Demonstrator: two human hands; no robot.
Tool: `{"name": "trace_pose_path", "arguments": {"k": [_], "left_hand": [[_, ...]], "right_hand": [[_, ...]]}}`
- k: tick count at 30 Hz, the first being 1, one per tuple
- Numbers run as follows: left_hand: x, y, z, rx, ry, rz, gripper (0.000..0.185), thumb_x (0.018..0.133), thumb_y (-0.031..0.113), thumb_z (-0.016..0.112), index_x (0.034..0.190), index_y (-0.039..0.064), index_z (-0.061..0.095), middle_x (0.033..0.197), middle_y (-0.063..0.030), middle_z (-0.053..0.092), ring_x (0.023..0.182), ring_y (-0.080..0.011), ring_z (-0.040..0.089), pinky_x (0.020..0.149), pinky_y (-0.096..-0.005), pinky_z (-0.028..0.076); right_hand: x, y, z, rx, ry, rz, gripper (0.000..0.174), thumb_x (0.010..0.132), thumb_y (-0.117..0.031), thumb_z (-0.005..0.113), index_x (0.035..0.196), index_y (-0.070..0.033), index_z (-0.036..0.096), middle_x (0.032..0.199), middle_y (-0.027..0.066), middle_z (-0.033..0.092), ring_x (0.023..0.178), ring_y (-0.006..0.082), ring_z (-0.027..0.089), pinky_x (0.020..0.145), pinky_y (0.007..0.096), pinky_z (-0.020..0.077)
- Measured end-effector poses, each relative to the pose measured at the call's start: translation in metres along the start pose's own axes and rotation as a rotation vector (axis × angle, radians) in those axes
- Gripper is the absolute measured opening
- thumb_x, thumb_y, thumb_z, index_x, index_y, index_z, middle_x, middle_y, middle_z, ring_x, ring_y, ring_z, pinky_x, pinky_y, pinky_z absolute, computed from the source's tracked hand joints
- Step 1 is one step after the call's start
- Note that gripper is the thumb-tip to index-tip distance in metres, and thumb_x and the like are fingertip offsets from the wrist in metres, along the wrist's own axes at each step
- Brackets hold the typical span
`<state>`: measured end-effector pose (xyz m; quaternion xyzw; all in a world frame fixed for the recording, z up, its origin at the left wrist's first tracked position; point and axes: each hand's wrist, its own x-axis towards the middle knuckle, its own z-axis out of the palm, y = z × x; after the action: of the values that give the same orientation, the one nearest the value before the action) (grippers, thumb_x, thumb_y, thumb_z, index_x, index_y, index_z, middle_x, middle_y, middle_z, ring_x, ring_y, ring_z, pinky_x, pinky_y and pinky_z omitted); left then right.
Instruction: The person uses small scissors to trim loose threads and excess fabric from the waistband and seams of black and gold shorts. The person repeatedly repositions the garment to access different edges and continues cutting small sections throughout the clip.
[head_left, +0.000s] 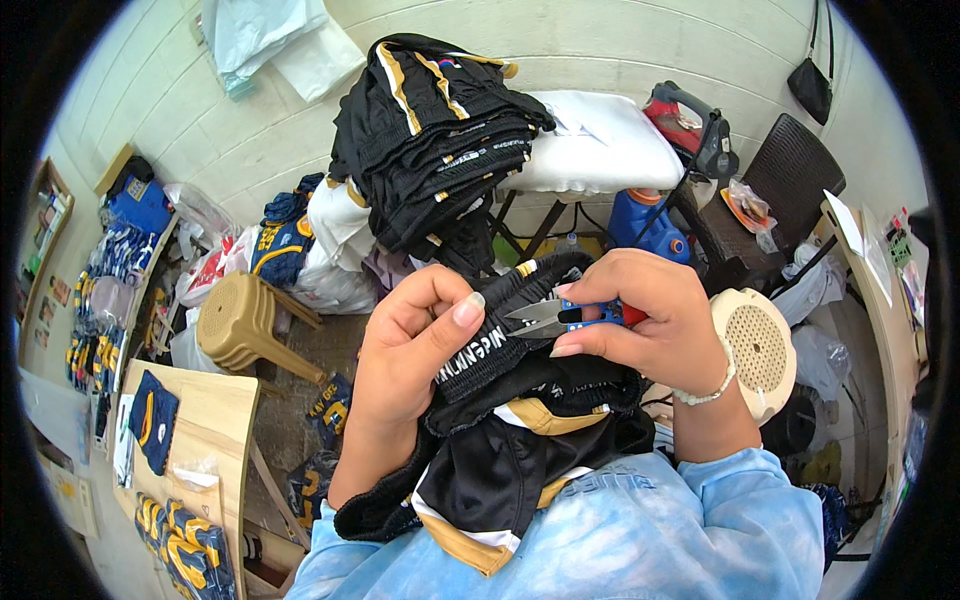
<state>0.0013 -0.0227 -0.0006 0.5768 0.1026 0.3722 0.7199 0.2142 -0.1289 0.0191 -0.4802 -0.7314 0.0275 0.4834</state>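
Note:
My left hand (424, 341) pinches the elastic waistband of a pair of black shorts (487, 472) with white and gold trim. The waistband bears white lettering. Small thread snips (562, 319) with blue handles are gripped in my right hand (645, 319). Their pointed blades stand apart, directed left, over the waistband. The shorts rest bunched on my lap, against a light-blue tie-dyed shirt. Part of the waistband passes behind the snips and my right fingers.
Ahead, a tall stack of similar black shorts (442, 150) sits beside a white padded ironing board (600, 146) with an iron (679, 112). Tan plastic stools (240, 315) stand left, near a wooden table (202, 390). A cream stool (754, 352) and a brown chair (787, 172) are at right.

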Motion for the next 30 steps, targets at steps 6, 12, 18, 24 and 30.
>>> {"name": "trace_pose_path", "arguments": {"k": [6, 12, 18, 24, 30], "left_hand": [[-0.001, -0.001, 0.001, 0.020, 0.012, -0.014, 0.011, 0.096, 0.014, 0.064, 0.093, 0.004, 0.059, 0.082, 0.0017, 0.061, 0.073, -0.0023, 0.053, 0.066, -0.0189, 0.043], [0.002, -0.004, -0.001, -0.030, 0.010, 0.012, 0.010, 0.096, 0.013, 0.062, 0.093, 0.004, 0.058, 0.084, 0.0003, 0.062, 0.075, -0.0035, 0.056, 0.067, -0.0195, 0.046], [0.003, -0.004, -0.001, -0.084, 0.019, -0.001, 0.010, 0.096, 0.013, 0.061, 0.092, 0.004, 0.058, 0.085, -0.0008, 0.063, 0.076, -0.0047, 0.059, 0.069, -0.0202, 0.048], [0.002, -0.003, 0.000, -0.074, 0.024, -0.015, 0.010, 0.096, 0.012, 0.061, 0.092, 0.004, 0.059, 0.084, -0.0024, 0.065, 0.073, -0.0049, 0.060, 0.066, -0.0203, 0.049], [0.002, -0.002, 0.000, -0.078, 0.012, -0.025, 0.010, 0.096, 0.013, 0.061, 0.092, 0.004, 0.059, 0.085, -0.0029, 0.066, 0.072, -0.0049, 0.060, 0.066, -0.0204, 0.049]], "right_hand": [[0.001, 0.001, 0.000, -0.084, 0.020, -0.152, 0.030, 0.062, -0.011, 0.087, 0.084, -0.002, 0.069, 0.078, 0.0081, 0.068, 0.067, 0.0213, 0.062, 0.059, 0.0299, 0.0460], [-0.002, -0.002, -0.008, -0.054, 0.074, 0.011, 0.031, 0.063, -0.011, 0.088, 0.086, -0.001, 0.070, 0.079, 0.0068, 0.067, 0.065, 0.0167, 0.062, 0.059, 0.0278, 0.0464], [-0.001, 0.003, -0.006, 0.052, -0.011, -0.021, 0.034, 0.068, -0.022, 0.086, 0.091, -0.004, 0.069, 0.078, 0.0061, 0.065, 0.068, 0.0214, 0.060, 0.061, 0.0307, 0.0460], [0.000, -0.001, -0.006, -0.093, -0.012, -0.091, 0.033, 0.067, -0.023, 0.086, 0.089, -0.005, 0.069, 0.075, 0.0066, 0.062, 0.068, 0.0242, 0.060, 0.061, 0.0331, 0.0467], [0.001, -0.003, -0.007, -0.089, -0.011, -0.121, 0.038, 0.059, -0.017, 0.089, 0.089, -0.003, 0.070, 0.077, 0.0068, 0.066, 0.067, 0.0208, 0.061, 0.059, 0.0301, 0.0442]]}}
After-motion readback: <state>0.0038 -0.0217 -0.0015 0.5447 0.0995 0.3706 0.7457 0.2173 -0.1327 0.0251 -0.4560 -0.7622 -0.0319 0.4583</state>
